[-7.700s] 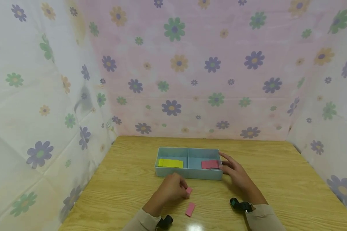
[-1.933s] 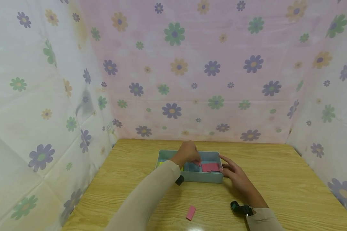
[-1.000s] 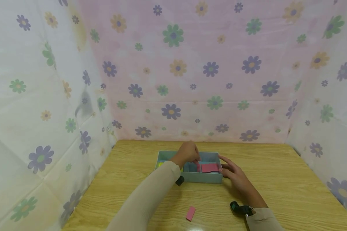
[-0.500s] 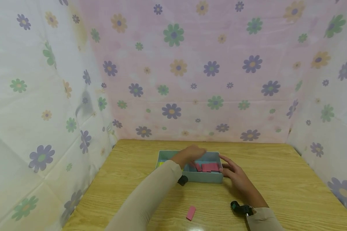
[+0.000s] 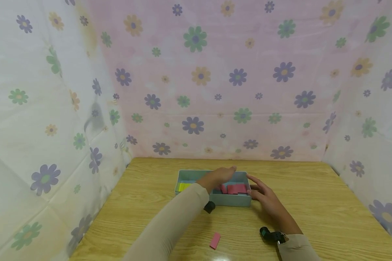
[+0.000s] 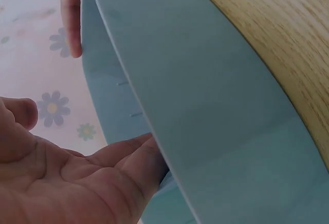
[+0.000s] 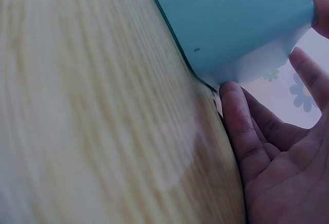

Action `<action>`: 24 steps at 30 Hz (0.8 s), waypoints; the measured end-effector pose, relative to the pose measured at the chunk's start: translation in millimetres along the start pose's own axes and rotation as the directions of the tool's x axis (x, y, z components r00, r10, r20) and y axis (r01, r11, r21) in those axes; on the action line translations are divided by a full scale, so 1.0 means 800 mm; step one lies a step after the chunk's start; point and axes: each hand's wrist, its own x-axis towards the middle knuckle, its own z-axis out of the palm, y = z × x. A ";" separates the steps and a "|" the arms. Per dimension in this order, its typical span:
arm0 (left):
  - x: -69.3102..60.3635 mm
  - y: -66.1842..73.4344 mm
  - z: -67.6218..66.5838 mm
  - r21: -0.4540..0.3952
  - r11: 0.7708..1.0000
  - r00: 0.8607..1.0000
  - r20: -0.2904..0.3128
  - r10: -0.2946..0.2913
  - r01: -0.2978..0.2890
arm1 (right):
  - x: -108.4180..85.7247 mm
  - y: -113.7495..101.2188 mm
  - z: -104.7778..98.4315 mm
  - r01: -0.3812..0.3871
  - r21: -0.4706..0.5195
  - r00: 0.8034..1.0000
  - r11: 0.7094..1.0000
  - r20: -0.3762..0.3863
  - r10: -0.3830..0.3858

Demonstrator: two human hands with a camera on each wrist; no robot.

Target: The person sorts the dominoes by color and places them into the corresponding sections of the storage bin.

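A light blue box (image 5: 232,200) with two compartments sits on the table. Yellow tiles (image 5: 184,186) lie in its left compartment, partly hidden by my left arm. Pink flat rectangular tiles (image 5: 237,188) lie side by side in the right one, and another pink tile (image 5: 223,189) leans at a slant left of them. My left hand (image 5: 218,177) reaches over the front wall, fingers down inside (image 6: 77,178), thumb held apart; its fingertips are hidden. At the box's right end my right hand (image 5: 268,197) holds on, thumb at the rim, fingers against the end wall (image 7: 293,147).
One loose pink tile (image 5: 215,240) lies on the wooden table (image 5: 313,203) in front of the box. Flower-patterned cloth (image 5: 215,72) hangs behind and on both sides. Each wrist carries a small black camera, such as the right wrist camera (image 5: 272,235).
My left hand carried a pink tile from the table into the right compartment and let it go there. Since then its fingers have spread and it has shifted slightly right. My right hand stays put.
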 end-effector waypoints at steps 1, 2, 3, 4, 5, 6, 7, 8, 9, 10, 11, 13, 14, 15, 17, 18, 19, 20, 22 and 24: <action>0.001 0.000 0.001 -0.002 1.000 1.000 -0.003 -0.001 0.001 | 0.000 0.000 0.000 0.001 0.001 1.000 1.000 0.000 -0.001; 0.001 0.000 0.001 -0.001 1.000 1.000 -0.008 -0.004 0.004 | 0.000 -0.001 0.000 0.001 0.001 1.000 1.000 0.000 -0.001; 0.001 0.000 0.002 0.002 1.000 1.000 -0.011 -0.004 0.004 | 0.000 -0.001 0.000 0.001 0.001 1.000 1.000 0.000 -0.001; 0.001 0.000 0.003 0.003 1.000 1.000 -0.014 -0.005 0.005 | 0.000 -0.001 0.000 0.000 0.001 1.000 1.000 -0.001 0.000; 0.000 0.000 0.003 0.005 1.000 1.000 -0.017 -0.005 0.005 | 0.001 -0.001 0.000 0.000 -0.001 1.000 1.000 0.000 0.000; 0.000 0.000 0.003 0.007 1.000 1.000 -0.021 -0.005 0.005 | 0.001 -0.001 0.000 -0.002 -0.001 1.000 1.000 0.000 0.002; -0.001 0.001 0.003 0.005 1.000 1.000 -0.023 -0.004 0.004 | 0.001 -0.001 0.000 -0.003 -0.002 1.000 1.000 0.002 0.003; -0.002 0.001 0.003 0.005 1.000 1.000 -0.024 -0.004 0.004 | 0.001 -0.001 -0.001 -0.004 -0.002 1.000 1.000 0.003 0.004; -0.002 0.001 0.003 0.006 1.000 1.000 -0.024 -0.004 0.005 | 0.001 0.000 -0.001 -0.004 -0.002 1.000 1.000 0.006 0.004; -0.003 0.002 0.002 0.010 1.000 1.000 -0.025 -0.005 0.005 | 0.001 0.000 -0.001 -0.006 0.000 1.000 1.000 0.005 0.006; -0.003 0.002 0.002 0.011 1.000 1.000 -0.022 -0.006 0.006 | 0.002 0.001 -0.001 -0.007 0.002 1.000 1.000 0.007 0.007; -0.004 0.001 0.001 0.028 1.000 1.000 -0.003 -0.005 0.005 | 0.002 0.001 -0.001 -0.007 0.002 1.000 1.000 0.010 0.007; -0.004 0.001 0.000 0.042 0.999 1.000 0.007 -0.006 0.006 | 0.002 0.001 -0.001 -0.007 0.003 1.000 1.000 0.008 0.007; -0.003 0.000 0.000 0.052 0.999 1.000 0.020 -0.008 0.007 | 0.002 0.001 -0.001 -0.008 0.000 1.000 1.000 0.006 0.008; -0.002 -0.001 -0.001 0.066 0.998 0.999 0.045 -0.007 0.004 | 0.002 0.001 -0.002 -0.008 -0.007 1.000 1.000 0.004 0.008; -0.001 -0.002 -0.001 0.067 0.998 0.998 0.060 -0.006 0.002 | 0.002 0.001 -0.002 -0.006 -0.010 1.000 1.000 0.004 0.006; 0.000 -0.003 0.000 0.066 0.998 0.998 0.070 -0.002 -0.003 | 0.002 0.002 -0.002 -0.003 -0.012 1.000 1.000 0.002 0.003; 0.001 -0.004 0.000 0.059 0.998 0.997 0.077 0.000 -0.005 | 0.002 0.002 -0.002 0.001 -0.010 1.000 1.000 0.004 -0.001; 0.003 -0.005 0.002 0.041 0.999 0.996 0.085 0.008 -0.012 | 0.002 0.002 -0.002 0.010 -0.005 1.000 1.000 0.009 -0.010; 0.005 -0.007 0.004 0.021 1.000 0.996 0.087 0.011 -0.013 | 0.002 0.002 -0.001 0.019 0.003 1.000 1.000 0.012 -0.019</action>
